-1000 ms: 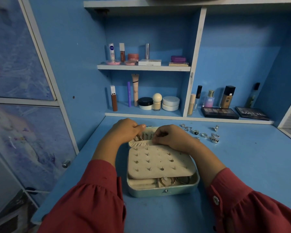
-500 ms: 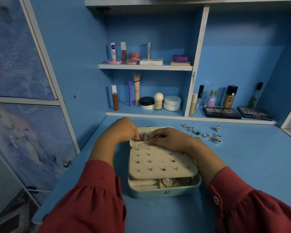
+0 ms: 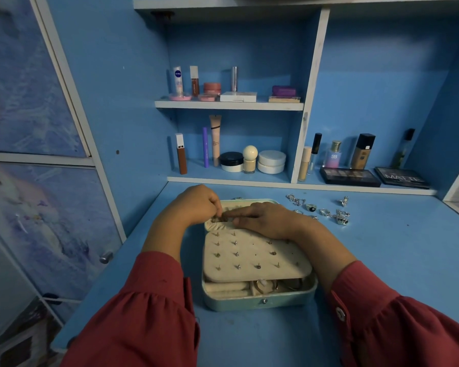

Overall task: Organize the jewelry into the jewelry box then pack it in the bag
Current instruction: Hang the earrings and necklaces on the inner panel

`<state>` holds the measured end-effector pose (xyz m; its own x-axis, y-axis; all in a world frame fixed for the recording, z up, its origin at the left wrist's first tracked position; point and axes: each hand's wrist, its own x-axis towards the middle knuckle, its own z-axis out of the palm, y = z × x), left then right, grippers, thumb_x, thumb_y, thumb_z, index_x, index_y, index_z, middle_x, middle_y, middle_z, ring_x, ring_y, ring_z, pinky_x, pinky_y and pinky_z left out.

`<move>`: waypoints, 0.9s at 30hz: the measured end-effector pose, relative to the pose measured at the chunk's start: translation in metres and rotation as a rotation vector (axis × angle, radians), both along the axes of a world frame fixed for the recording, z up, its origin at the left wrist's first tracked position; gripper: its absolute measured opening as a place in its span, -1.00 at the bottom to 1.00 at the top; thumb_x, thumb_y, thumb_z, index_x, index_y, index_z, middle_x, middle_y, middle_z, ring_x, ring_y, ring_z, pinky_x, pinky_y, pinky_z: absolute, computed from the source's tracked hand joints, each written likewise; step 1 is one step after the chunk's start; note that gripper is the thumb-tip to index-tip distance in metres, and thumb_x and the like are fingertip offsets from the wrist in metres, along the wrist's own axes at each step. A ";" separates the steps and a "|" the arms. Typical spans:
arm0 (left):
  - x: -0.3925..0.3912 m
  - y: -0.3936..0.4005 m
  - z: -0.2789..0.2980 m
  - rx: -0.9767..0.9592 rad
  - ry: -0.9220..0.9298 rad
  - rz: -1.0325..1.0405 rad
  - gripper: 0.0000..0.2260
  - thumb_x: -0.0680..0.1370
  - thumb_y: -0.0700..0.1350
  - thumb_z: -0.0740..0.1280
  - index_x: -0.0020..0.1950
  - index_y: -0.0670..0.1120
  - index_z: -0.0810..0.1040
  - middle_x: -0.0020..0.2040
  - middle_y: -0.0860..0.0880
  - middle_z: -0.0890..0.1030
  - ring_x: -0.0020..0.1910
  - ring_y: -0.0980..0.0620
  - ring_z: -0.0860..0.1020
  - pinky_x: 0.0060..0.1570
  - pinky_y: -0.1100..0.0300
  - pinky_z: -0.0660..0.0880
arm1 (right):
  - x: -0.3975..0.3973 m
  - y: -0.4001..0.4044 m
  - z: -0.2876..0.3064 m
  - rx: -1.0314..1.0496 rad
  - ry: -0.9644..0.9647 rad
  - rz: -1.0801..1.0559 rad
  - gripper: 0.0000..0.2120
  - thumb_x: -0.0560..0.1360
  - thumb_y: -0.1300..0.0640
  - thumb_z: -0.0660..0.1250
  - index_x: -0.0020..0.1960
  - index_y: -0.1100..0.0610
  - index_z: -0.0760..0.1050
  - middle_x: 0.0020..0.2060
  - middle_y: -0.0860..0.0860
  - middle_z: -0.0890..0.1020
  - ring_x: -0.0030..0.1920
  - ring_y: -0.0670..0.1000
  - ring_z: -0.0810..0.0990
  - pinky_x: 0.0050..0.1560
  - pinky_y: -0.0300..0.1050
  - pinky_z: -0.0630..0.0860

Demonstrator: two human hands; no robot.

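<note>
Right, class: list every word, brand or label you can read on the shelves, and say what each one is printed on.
"NIVEA": white tube on the upper shelf.
"SB": small perfume bottle on the lower right shelf.
"MATTE": black palette at the far right.
Too blurred to read: the print on the brown lip tube, the pink jar and the other palette.

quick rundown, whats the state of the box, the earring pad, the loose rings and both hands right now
jewelry box: open, on the desk
earring pad: lying over the box, studs pinned in it
loose rings: on the desk right of the box, not packed
left hand: fingers curled, pinching something small at the box's far end
right hand: fingers straight, resting on the pad's far edge
</note>
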<state>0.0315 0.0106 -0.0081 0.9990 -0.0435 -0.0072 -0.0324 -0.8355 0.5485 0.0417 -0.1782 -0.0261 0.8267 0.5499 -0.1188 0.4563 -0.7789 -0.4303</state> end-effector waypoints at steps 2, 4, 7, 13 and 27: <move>0.000 0.001 -0.001 0.021 0.011 0.009 -0.74 0.46 -0.28 0.29 -0.31 0.02 0.65 -0.13 0.04 0.65 -0.04 0.04 0.57 0.07 0.08 0.54 | 0.001 0.001 0.000 -0.017 0.004 -0.020 -0.65 0.56 -0.25 0.09 0.32 -0.33 0.38 0.36 -0.04 0.44 0.38 0.02 0.34 0.42 0.02 0.21; 0.001 0.001 -0.001 0.031 0.028 0.019 -0.78 0.45 -0.26 0.34 -0.31 0.01 0.66 -0.13 0.02 0.66 -0.03 0.02 0.58 0.09 0.05 0.54 | 0.002 0.002 0.000 0.024 0.019 -0.043 -0.65 0.56 -0.22 0.12 0.31 -0.25 0.44 0.34 -0.06 0.46 0.35 0.00 0.36 0.41 0.00 0.23; 0.002 0.001 -0.001 0.023 0.049 0.032 -0.85 0.40 -0.24 0.40 -0.30 -0.02 0.68 -0.15 0.00 0.67 -0.06 0.01 0.59 0.08 0.02 0.56 | 0.000 0.001 -0.001 0.102 0.036 -0.031 -0.72 0.58 -0.14 0.17 0.22 -0.17 0.52 0.26 -0.14 0.52 0.28 -0.06 0.41 0.35 -0.09 0.27; 0.002 0.000 0.001 0.018 0.111 0.011 -0.92 0.37 -0.24 0.39 -0.23 -0.16 0.70 -0.11 -0.11 0.67 -0.04 -0.08 0.59 0.08 -0.05 0.56 | -0.003 -0.002 -0.001 0.196 0.060 -0.042 -0.84 0.55 -0.09 0.25 0.08 -0.18 0.57 0.08 -0.20 0.58 0.13 -0.14 0.48 0.22 -0.20 0.35; 0.003 -0.012 -0.005 0.017 0.213 0.076 -0.72 0.44 0.07 0.31 -0.36 -0.08 0.44 -0.17 -0.10 0.47 -0.20 -0.02 0.43 -0.18 0.11 0.37 | -0.005 0.000 0.010 0.110 0.114 -0.049 -0.79 0.54 -0.20 0.22 -0.13 -0.12 0.54 -0.16 -0.14 0.54 -0.06 -0.11 0.47 -0.03 -0.17 0.33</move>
<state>0.0348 -0.0017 -0.0127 0.9754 0.0334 -0.2180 0.1455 -0.8403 0.5222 0.0365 -0.1778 -0.0166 0.8375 0.5241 -0.1544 0.3625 -0.7444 -0.5607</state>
